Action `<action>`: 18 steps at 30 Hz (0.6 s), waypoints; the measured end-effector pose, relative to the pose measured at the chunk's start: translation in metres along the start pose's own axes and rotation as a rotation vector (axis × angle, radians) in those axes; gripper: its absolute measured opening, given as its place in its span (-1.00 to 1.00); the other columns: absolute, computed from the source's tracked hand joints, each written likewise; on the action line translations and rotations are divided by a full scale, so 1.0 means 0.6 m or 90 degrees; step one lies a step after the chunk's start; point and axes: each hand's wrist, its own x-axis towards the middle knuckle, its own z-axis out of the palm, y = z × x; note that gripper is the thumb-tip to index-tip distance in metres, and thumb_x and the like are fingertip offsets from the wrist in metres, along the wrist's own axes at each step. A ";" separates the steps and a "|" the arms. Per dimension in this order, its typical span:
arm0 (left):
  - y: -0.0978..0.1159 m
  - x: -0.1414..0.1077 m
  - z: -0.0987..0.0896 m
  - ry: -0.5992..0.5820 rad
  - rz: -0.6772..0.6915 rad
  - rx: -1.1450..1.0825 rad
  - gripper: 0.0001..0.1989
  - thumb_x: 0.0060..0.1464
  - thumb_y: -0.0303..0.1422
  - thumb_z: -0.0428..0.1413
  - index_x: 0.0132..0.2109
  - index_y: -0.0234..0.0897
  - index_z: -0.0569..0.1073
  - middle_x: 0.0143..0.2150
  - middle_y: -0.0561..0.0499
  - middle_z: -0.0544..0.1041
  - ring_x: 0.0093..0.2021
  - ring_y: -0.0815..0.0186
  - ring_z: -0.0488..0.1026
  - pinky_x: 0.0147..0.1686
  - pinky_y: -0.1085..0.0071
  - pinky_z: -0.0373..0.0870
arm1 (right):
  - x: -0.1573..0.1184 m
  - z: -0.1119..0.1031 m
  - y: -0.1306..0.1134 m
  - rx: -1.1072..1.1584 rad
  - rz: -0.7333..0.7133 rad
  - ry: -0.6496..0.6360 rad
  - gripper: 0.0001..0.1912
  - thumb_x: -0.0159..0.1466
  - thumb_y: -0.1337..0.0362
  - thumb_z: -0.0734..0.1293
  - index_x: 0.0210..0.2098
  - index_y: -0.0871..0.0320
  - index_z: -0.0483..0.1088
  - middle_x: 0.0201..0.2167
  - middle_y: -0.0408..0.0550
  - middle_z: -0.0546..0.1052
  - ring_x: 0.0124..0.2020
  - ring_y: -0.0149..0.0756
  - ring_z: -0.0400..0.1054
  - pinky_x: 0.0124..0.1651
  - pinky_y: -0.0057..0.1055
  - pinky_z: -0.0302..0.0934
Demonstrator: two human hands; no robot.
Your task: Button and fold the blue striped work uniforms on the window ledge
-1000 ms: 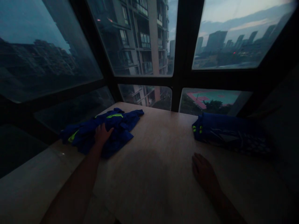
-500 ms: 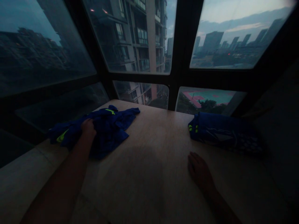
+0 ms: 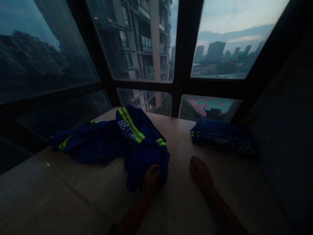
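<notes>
A rumpled dark blue garment (image 3: 144,153) with yellow-green reflective stripes and a pale print lies on the light stone surface. My left hand (image 3: 151,178) grips its near edge with the fingers closed round the cloth. More blue cloth (image 3: 95,143) stretches to the left of it; whether it is one garment or several I cannot tell. My right hand (image 3: 201,173) rests on the surface with nothing visible in it, its fingers extended close together. Beyond that hand sits a folded blue garment (image 3: 222,137) with yellow-green marks, apart from the fingers.
The stone surface (image 3: 73,202) reaches to windows with dark frames (image 3: 181,86) on the left and at the back. A dark wall (image 3: 276,130) closes off the right side. Light is dim. Buildings and a sports court show through the glass.
My left hand has come from the left pile toward the middle, drawing blue cloth along and spreading its striped part. My right hand stays by the folded garment. The view has shifted slightly right.
</notes>
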 end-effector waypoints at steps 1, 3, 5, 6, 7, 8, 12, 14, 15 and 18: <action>-0.026 -0.024 0.012 0.000 -0.014 0.035 -0.61 -0.16 -0.15 0.20 -0.20 -0.30 0.53 -0.28 -0.02 0.56 -0.18 0.14 0.51 -0.10 0.28 0.41 | 0.001 -0.001 0.000 0.010 0.008 -0.004 -0.57 0.37 0.22 0.12 0.09 0.26 0.44 0.16 0.18 0.44 0.22 -0.07 0.29 0.28 -0.09 0.16; -0.064 -0.065 0.029 -0.012 -0.028 0.099 -0.59 -0.15 -0.10 0.18 -0.21 -0.30 0.53 -0.19 -0.09 0.58 -0.05 0.06 0.49 0.03 0.25 0.35 | 0.002 -0.003 -0.001 0.032 0.027 -0.005 -0.54 0.40 0.19 0.09 0.11 0.27 0.42 0.15 0.19 0.45 0.22 -0.09 0.29 0.29 -0.10 0.15; -0.087 -0.100 0.039 -0.035 -0.029 0.146 -0.57 -0.10 -0.07 0.15 -0.17 -0.30 0.53 -0.10 -0.14 0.58 0.03 0.03 0.46 0.10 0.24 0.32 | 0.003 -0.005 -0.002 0.054 0.042 -0.002 -0.53 0.41 0.15 0.08 0.12 0.26 0.41 0.14 0.19 0.46 0.21 -0.09 0.29 0.29 -0.10 0.15; -0.096 -0.116 0.043 -0.057 -0.026 0.169 -0.57 -0.06 -0.07 0.13 -0.15 -0.31 0.53 -0.08 -0.15 0.58 0.04 0.04 0.46 0.10 0.24 0.32 | 0.003 -0.005 -0.001 0.065 0.045 0.000 -0.52 0.42 0.13 0.07 0.11 0.25 0.41 0.14 0.19 0.46 0.21 -0.09 0.29 0.29 -0.09 0.14; -0.105 -0.132 0.047 -0.080 -0.021 0.194 -0.57 -0.02 -0.08 0.11 -0.12 -0.30 0.53 -0.05 -0.15 0.58 0.05 0.05 0.46 0.11 0.26 0.32 | 0.003 -0.005 -0.001 0.074 0.046 0.004 -0.52 0.42 0.11 0.07 0.11 0.25 0.41 0.13 0.19 0.47 0.21 -0.09 0.29 0.28 -0.09 0.14; -0.114 -0.147 0.050 -0.098 -0.016 0.221 -0.58 0.01 -0.10 0.10 -0.09 -0.29 0.53 -0.04 -0.14 0.58 0.05 0.07 0.46 0.11 0.28 0.31 | 0.003 -0.005 -0.001 0.083 0.044 0.008 -0.52 0.42 0.10 0.08 0.10 0.25 0.41 0.12 0.20 0.47 0.20 -0.09 0.29 0.28 -0.09 0.14; -0.161 -0.194 0.058 -0.159 0.004 0.336 -0.64 0.09 -0.20 0.05 -0.02 -0.22 0.53 -0.04 -0.10 0.59 0.02 0.12 0.48 0.08 0.32 0.33 | 0.001 -0.007 0.001 0.105 0.046 0.037 -0.54 0.40 0.09 0.11 0.08 0.23 0.42 0.07 0.19 0.49 0.13 -0.08 0.32 0.24 -0.08 0.17; -0.183 -0.204 0.060 -0.236 0.017 0.400 -0.66 0.07 -0.27 0.08 0.00 -0.17 0.52 -0.07 -0.07 0.60 -0.03 0.13 0.50 0.04 0.32 0.35 | -0.002 -0.009 0.001 0.119 0.047 0.037 -0.56 0.39 0.08 0.13 0.05 0.19 0.43 0.02 0.16 0.52 0.09 -0.09 0.33 0.20 -0.09 0.19; -0.192 -0.206 0.062 -0.283 0.014 0.438 -0.64 0.04 -0.30 0.11 0.02 -0.15 0.51 -0.09 -0.06 0.60 -0.06 0.12 0.51 0.01 0.30 0.36 | -0.003 -0.010 -0.001 0.126 0.051 0.033 -0.57 0.38 0.08 0.13 0.04 0.18 0.44 0.01 0.15 0.53 0.08 -0.09 0.34 0.19 -0.11 0.20; -0.209 -0.205 0.072 -0.389 -0.027 0.563 -0.61 -0.05 -0.38 0.18 0.00 -0.10 0.53 -0.16 -0.08 0.62 -0.17 0.09 0.51 -0.08 0.17 0.40 | -0.007 -0.017 -0.008 0.149 0.085 0.014 -0.54 0.37 0.05 0.12 0.01 0.20 0.46 -0.01 0.15 0.54 0.06 -0.10 0.36 0.15 -0.15 0.22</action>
